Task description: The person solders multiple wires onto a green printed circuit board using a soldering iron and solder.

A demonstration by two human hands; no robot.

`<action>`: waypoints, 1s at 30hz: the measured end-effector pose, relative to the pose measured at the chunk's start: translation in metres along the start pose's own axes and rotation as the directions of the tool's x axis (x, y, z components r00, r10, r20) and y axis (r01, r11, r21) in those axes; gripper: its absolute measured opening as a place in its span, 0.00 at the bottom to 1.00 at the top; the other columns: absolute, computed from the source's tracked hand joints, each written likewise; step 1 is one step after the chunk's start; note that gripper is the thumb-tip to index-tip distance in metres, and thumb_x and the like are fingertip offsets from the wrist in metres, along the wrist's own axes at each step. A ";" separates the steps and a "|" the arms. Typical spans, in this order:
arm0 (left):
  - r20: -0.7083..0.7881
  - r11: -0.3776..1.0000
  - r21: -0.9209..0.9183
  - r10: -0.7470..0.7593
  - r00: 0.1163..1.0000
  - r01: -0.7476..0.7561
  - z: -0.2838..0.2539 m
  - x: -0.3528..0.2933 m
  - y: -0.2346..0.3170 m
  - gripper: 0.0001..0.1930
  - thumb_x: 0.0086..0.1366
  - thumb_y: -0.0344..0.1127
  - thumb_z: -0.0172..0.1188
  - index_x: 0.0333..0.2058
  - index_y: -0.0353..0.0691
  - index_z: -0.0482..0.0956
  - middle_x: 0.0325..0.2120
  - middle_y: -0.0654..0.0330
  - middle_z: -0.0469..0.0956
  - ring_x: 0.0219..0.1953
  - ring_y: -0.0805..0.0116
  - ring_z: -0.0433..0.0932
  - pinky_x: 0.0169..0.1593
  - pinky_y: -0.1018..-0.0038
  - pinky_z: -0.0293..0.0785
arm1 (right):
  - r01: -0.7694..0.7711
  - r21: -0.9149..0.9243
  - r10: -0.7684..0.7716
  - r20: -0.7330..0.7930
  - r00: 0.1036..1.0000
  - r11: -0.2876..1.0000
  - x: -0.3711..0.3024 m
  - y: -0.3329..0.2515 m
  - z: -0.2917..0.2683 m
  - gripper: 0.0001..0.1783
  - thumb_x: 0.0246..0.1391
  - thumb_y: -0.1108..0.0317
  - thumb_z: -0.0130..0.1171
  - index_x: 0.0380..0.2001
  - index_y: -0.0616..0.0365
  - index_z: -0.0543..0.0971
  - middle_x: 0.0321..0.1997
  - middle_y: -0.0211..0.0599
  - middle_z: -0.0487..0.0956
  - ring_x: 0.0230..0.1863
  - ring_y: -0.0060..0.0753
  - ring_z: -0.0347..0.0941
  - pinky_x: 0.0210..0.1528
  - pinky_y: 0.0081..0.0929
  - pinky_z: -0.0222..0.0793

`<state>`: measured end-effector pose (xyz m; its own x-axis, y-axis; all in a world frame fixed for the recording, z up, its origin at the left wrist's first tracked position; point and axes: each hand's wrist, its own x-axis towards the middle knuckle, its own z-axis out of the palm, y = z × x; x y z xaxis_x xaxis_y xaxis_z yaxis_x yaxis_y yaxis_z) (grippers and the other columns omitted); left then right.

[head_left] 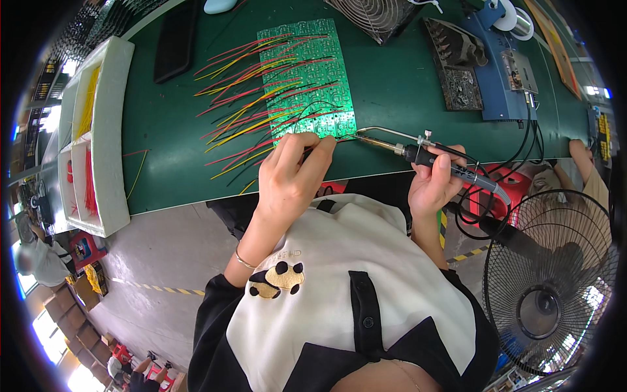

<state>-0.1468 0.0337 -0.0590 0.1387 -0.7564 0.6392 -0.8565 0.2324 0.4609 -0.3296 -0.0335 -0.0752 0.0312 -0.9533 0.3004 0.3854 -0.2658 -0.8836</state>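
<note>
A green circuit board panel point(307, 78) lies on the green table, with rows of red, yellow and black wires point(245, 98) fixed to it and trailing off to the left. Over its near edge is my left hand point(294, 170), fingers pinched together around a wire whose red end points right. My right hand point(437, 179) grips a soldering iron point(424, 157) by its dark handle. A thin metal solder-feed tube point(392, 132) runs along the iron, and both tips meet near the board's lower right corner, close to my left fingertips.
A white foam box point(111, 130) with sorted wires stands at left, beside a dark phone point(175, 46). Toward the back right are a blue soldering station point(493, 72), a metal iron holder point(457, 59) and a solder spool point(513, 19). A black fan point(548, 287) stands at lower right.
</note>
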 end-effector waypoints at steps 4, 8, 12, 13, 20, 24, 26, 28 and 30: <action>-0.002 1.000 -0.004 0.004 1.000 -0.004 0.000 -0.001 -0.001 0.12 0.40 0.17 0.64 0.27 0.34 0.78 0.22 0.61 0.68 0.18 0.70 0.69 0.20 0.77 0.65 | 0.044 -0.098 -0.046 -0.018 0.999 0.994 0.002 -0.001 0.005 0.10 0.55 0.67 0.45 0.29 0.64 0.67 0.25 0.32 0.66 0.16 0.15 0.55 0.18 0.16 0.55; -0.002 1.000 0.010 0.009 1.000 -0.008 0.000 -0.001 -0.001 0.12 0.40 0.17 0.64 0.27 0.34 0.78 0.22 0.61 0.68 0.18 0.70 0.69 0.20 0.77 0.65 | 0.066 -0.116 -0.066 0.007 0.998 0.991 0.002 0.000 0.002 0.09 0.55 0.68 0.44 0.29 0.65 0.67 0.29 0.33 0.66 0.17 0.16 0.56 0.18 0.18 0.56; -0.016 1.000 0.002 0.015 1.000 -0.015 0.001 -0.002 -0.001 0.12 0.40 0.18 0.64 0.27 0.34 0.78 0.22 0.61 0.68 0.18 0.70 0.69 0.20 0.77 0.66 | 0.041 -0.093 -0.040 0.005 0.999 0.995 0.003 -0.001 0.002 0.09 0.55 0.68 0.44 0.29 0.65 0.67 0.27 0.33 0.66 0.17 0.17 0.56 0.18 0.18 0.56; -0.018 1.000 0.002 0.016 1.000 -0.016 0.001 -0.002 -0.001 0.12 0.40 0.18 0.64 0.27 0.34 0.78 0.22 0.61 0.68 0.18 0.70 0.69 0.20 0.77 0.66 | 0.040 -0.094 -0.041 -0.008 0.999 0.995 0.003 -0.002 0.003 0.09 0.55 0.68 0.44 0.29 0.65 0.67 0.27 0.33 0.66 0.17 0.17 0.56 0.19 0.18 0.56; -0.021 1.000 0.017 0.017 1.000 -0.017 0.001 -0.002 -0.001 0.12 0.40 0.18 0.64 0.28 0.34 0.78 0.22 0.61 0.68 0.19 0.70 0.70 0.20 0.77 0.67 | 0.035 -0.117 -0.039 -0.035 0.999 0.992 0.003 -0.002 0.006 0.09 0.55 0.68 0.44 0.29 0.64 0.67 0.25 0.34 0.67 0.17 0.16 0.55 0.18 0.17 0.55; -0.022 1.000 0.014 0.018 1.000 -0.018 0.001 -0.002 -0.001 0.12 0.40 0.18 0.64 0.28 0.34 0.79 0.22 0.60 0.68 0.19 0.70 0.70 0.20 0.77 0.67 | 0.023 -0.104 -0.024 -0.004 1.000 0.994 0.003 -0.002 0.003 0.09 0.55 0.68 0.44 0.29 0.64 0.67 0.25 0.34 0.68 0.17 0.15 0.55 0.18 0.17 0.54; -0.020 0.999 0.019 0.032 0.999 -0.032 0.002 -0.003 -0.003 0.13 0.40 0.19 0.63 0.28 0.35 0.78 0.23 0.61 0.68 0.20 0.70 0.70 0.20 0.77 0.67 | 0.032 -0.103 -0.034 -0.021 0.999 0.994 0.004 -0.003 0.007 0.09 0.55 0.68 0.44 0.29 0.63 0.68 0.23 0.32 0.67 0.16 0.15 0.55 0.18 0.16 0.54; -0.018 0.999 0.024 0.047 0.999 -0.046 0.002 -0.003 -0.003 0.13 0.40 0.20 0.62 0.29 0.35 0.77 0.23 0.62 0.67 0.21 0.71 0.70 0.21 0.78 0.67 | 0.028 -0.108 -0.028 0.002 1.000 0.994 0.005 -0.002 0.003 0.09 0.55 0.67 0.44 0.28 0.63 0.68 0.22 0.31 0.66 0.16 0.15 0.54 0.18 0.16 0.54; -0.020 0.998 0.035 0.057 0.998 -0.057 0.002 -0.004 -0.003 0.13 0.39 0.20 0.62 0.29 0.35 0.77 0.23 0.62 0.67 0.22 0.70 0.70 0.21 0.78 0.68 | 0.022 -0.113 -0.019 0.025 1.000 0.993 0.005 -0.002 0.002 0.09 0.55 0.67 0.44 0.28 0.63 0.68 0.22 0.31 0.66 0.16 0.14 0.54 0.18 0.16 0.54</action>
<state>-0.1454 0.0346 -0.0638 0.0994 -0.7295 0.6767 -0.8796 0.2535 0.4025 -0.3284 -0.0378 -0.0716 0.0471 -0.9442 0.3259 0.2791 -0.3008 -0.9119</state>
